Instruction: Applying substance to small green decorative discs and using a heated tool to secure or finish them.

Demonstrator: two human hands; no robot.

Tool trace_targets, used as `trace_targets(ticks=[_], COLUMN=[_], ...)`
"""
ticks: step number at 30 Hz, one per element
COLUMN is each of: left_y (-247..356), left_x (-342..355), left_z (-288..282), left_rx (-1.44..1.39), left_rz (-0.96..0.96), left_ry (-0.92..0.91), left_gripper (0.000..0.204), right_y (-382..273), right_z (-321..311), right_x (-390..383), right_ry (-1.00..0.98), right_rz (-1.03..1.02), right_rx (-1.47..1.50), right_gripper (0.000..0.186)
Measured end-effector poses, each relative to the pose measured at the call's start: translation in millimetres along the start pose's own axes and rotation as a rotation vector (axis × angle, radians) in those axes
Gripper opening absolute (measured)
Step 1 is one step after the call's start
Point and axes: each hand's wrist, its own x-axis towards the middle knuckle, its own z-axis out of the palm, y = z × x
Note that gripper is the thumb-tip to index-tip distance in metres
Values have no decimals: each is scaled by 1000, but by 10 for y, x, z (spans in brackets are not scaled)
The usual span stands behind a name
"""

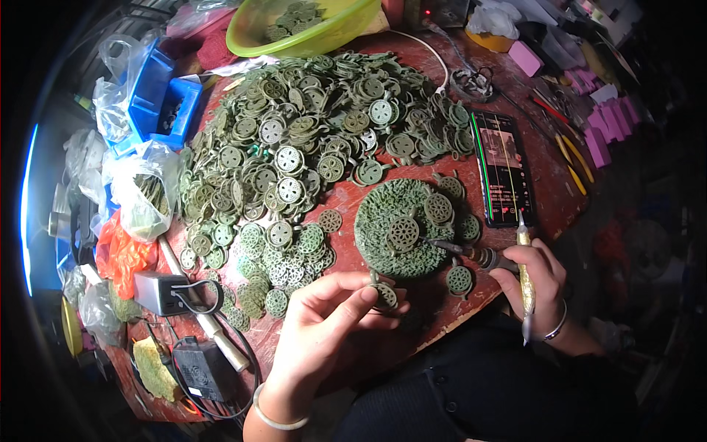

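Note:
My left hand (313,328) pinches a round green openwork medallion (384,296) between thumb and fingers near the table's front edge. In my right hand (543,283) are two tools: a dark iron-like pen (482,256) with a thin tip pointing left, and a gold-handled tool (526,276) with slim pointed ends, upright between the fingers. The pen's tip reaches over a round, rough green pad (383,202), close to an openwork disc (403,234) lying on it. A second medallion (439,209) rests on the pad's right edge. Beside the pad lies another medallion (459,280).
A large heap of medallions (294,125) covers the red table's far side, with flat openwork discs (291,269) nearer. A lit phone (502,169), yellow-handled pliers (574,163) and pink blocks (610,129) lie right. Blue bins (180,110), a black adapter (205,368) and cables stand left.

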Motion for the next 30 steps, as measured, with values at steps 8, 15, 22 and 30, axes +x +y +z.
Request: trace_targets(ticks=[8, 15, 22, 30], left_y=[-45, -43, -36, 0], left_x=[11, 12, 10, 30], left_z=[7, 7, 4, 25], left_rx=[-2, -16, -14, -105], left_rz=[53, 52, 45, 37], left_ry=[25, 33, 42, -37], left_gripper=[19, 17, 20, 35], right_y=[21, -46, -73, -102], right_z=[16, 63, 87, 125], right_x=[-33, -15, -6, -4], right_ry=[56, 11, 9, 14], right_rz=[-37, -57, -63, -59], right_rx=[29, 164, 180, 233], right_gripper=[30, 30, 30, 30])
